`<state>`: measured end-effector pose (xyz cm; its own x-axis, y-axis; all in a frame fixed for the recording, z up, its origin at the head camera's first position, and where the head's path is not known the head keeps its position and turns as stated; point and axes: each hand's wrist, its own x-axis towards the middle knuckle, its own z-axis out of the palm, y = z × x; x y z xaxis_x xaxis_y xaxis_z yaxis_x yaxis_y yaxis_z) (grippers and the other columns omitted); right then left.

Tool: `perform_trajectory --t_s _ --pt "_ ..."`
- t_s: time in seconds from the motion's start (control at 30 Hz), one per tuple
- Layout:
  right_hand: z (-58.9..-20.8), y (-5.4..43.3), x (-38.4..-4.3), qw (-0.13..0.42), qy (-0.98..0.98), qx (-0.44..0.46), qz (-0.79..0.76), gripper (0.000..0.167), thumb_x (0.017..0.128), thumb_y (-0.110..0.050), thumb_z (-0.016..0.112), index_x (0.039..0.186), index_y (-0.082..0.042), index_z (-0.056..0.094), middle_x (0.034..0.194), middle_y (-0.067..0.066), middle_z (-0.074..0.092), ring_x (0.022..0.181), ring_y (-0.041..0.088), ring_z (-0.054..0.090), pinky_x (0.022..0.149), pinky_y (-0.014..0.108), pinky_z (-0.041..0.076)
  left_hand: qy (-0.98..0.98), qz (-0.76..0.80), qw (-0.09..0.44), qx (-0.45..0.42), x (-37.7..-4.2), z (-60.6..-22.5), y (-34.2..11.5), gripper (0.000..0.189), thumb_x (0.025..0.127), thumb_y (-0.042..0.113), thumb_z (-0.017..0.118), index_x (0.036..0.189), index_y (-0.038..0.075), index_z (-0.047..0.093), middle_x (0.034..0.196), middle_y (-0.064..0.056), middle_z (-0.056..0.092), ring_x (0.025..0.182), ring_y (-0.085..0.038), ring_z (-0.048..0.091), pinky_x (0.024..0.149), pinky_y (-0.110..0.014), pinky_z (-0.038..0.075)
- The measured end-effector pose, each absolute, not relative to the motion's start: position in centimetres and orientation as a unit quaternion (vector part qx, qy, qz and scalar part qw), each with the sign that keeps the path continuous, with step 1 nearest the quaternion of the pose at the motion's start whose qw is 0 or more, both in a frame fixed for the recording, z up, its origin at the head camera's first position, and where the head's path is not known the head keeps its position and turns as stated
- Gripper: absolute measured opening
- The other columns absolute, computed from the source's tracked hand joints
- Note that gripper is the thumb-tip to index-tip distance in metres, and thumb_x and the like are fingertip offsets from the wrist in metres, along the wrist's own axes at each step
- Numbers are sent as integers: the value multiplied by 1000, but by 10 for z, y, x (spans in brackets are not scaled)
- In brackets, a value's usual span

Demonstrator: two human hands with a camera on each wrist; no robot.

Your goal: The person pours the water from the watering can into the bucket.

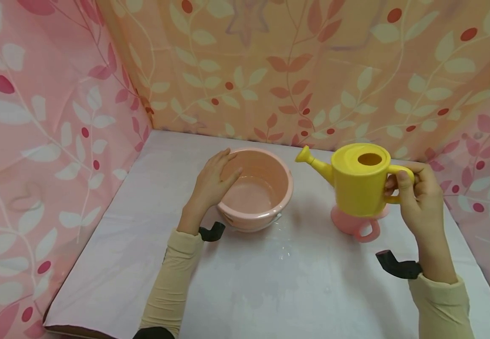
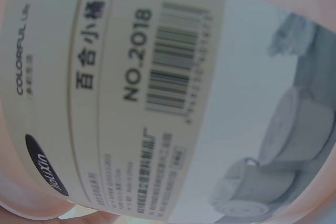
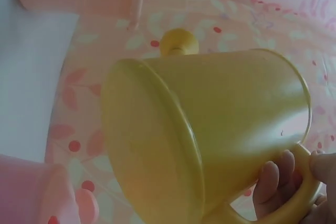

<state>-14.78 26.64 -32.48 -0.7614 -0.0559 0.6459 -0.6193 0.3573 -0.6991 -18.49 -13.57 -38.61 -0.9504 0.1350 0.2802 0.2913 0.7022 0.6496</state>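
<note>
My left hand (image 1: 215,181) rests at the left rim of a pale pink bucket (image 1: 285,183), its fingers extended along the rim and the thumb over the inside. The left wrist view is filled by the bucket's printed label (image 2: 131,98), with fingers (image 2: 21,217) at the lower left corner. By its handle, my right hand (image 1: 420,195) holds a yellow watering can (image 1: 359,188) up on the right, its spout toward the bucket. The can's closed underside (image 3: 147,145) faces the right wrist camera. A pink cup (image 1: 346,221) with a handle stands below the can, partly hidden by it.
White cloth covers the table (image 1: 245,292), with small wet spots (image 1: 285,249) in front of the bucket. Leaf-patterned fabric (image 1: 249,70) hangs behind the table and along both sides. Black wrist mounts (image 1: 399,266) sit by both hands.
</note>
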Motion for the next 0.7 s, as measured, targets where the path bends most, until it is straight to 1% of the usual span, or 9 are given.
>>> perform_trajectory --t_s 0.13,0.17,0.3,0.37,0.47,0.6,0.7 --pt "-326 271 -149 236 -722 236 605 22 92 10 42 113 12 48 81 8 60 68 13 59 65 14 52 -916 -369 105 -117 -185 -386 -136 51 92 43 52 137 19 46 149 -4 32 138 -24 26 107 -52 26" --pt "-326 272 -150 232 -716 233 616 22 93 9 41 113 8 49 82 8 60 69 14 59 66 15 52 -916 -369 105 -117 -184 -386 -136 51 92 44 51 137 18 46 149 -4 32 138 -24 26 107 -52 26" --pt "-327 279 -152 223 -703 222 638 19 95 6 38 112 3 48 87 10 59 76 15 59 71 14 51 -916 -369 105 -117 -184 -387 -136 52 93 46 50 137 19 46 150 -3 31 138 -24 26 107 -52 27" --pt "-327 282 -152 224 -706 204 640 18 95 4 39 110 0 48 90 10 58 80 15 59 72 14 51 -916 -369 105 -117 -184 -387 -136 52 93 46 50 137 19 46 150 -3 31 138 -24 26 107 -52 27" --pt "-327 286 -153 224 -696 179 658 16 95 2 40 109 -1 49 92 11 58 82 16 59 74 15 51 -915 -371 108 -116 -184 -388 -136 51 93 45 50 137 19 46 149 -3 32 138 -24 26 106 -52 27" --pt "-329 291 -155 232 -685 150 675 13 95 -1 43 106 -2 50 92 10 59 82 17 59 77 15 50 -913 -375 110 -117 -184 -388 -136 50 93 42 52 136 19 47 149 -4 32 138 -24 26 106 -53 27" --pt "-332 296 -157 238 -665 139 694 11 95 -2 43 104 -1 49 90 11 59 81 17 59 79 15 50 -913 -374 110 -119 -184 -388 -136 51 92 44 51 136 19 47 149 -4 32 138 -24 26 107 -53 27"
